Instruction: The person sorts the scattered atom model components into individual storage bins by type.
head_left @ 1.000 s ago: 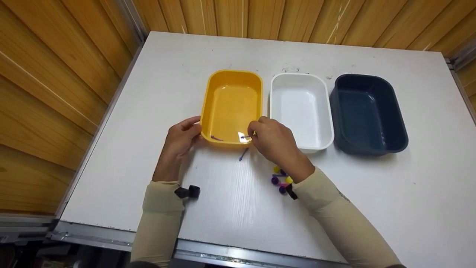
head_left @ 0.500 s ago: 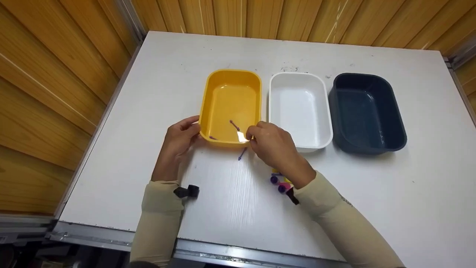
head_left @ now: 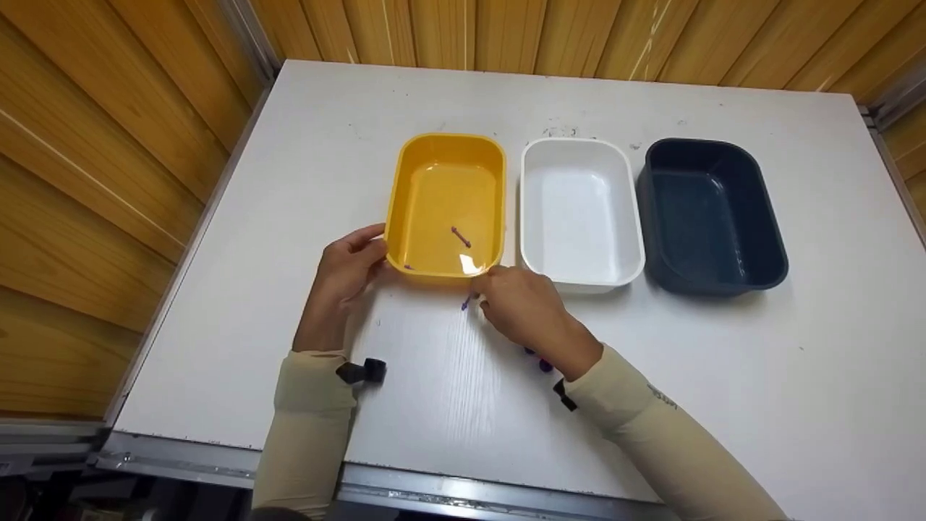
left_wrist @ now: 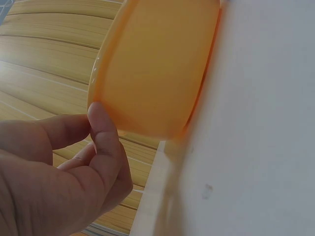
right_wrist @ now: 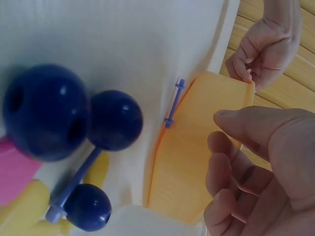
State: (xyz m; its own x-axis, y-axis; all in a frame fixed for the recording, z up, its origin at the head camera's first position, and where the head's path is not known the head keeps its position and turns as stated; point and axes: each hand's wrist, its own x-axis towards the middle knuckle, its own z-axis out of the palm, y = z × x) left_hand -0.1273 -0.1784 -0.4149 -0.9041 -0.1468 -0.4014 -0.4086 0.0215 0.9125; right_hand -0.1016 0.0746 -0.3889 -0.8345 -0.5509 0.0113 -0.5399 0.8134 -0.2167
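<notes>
My left hand (head_left: 347,268) pinches the rim of the yellow bin (head_left: 445,188) at its near left corner; the left wrist view shows fingertips (left_wrist: 101,115) against the wall. Inside the bin lies a short purple rod (head_left: 461,237), and the tip of another purple piece (head_left: 409,268) peeks over the near wall. Beside the bin's near right corner hovers my right hand (head_left: 524,307), fingers loosely bent, with nothing between thumb and fingers in the right wrist view. A purple rod with flanged ends (right_wrist: 174,103) lies on the table just before the bin, close to that hand.
A white bin (head_left: 582,210) and a dark blue bin (head_left: 712,224) stand to the right. Below my right wrist lies a pile of dark blue balls with holes (right_wrist: 47,113), a pink piece (right_wrist: 17,172) and yellow pieces (right_wrist: 29,209), mostly hidden in the head view.
A purple rod has left my right hand and now lies in the yellow bin. That hand has drawn back from over the rim toward the rod on the table. My left hand keeps its place.
</notes>
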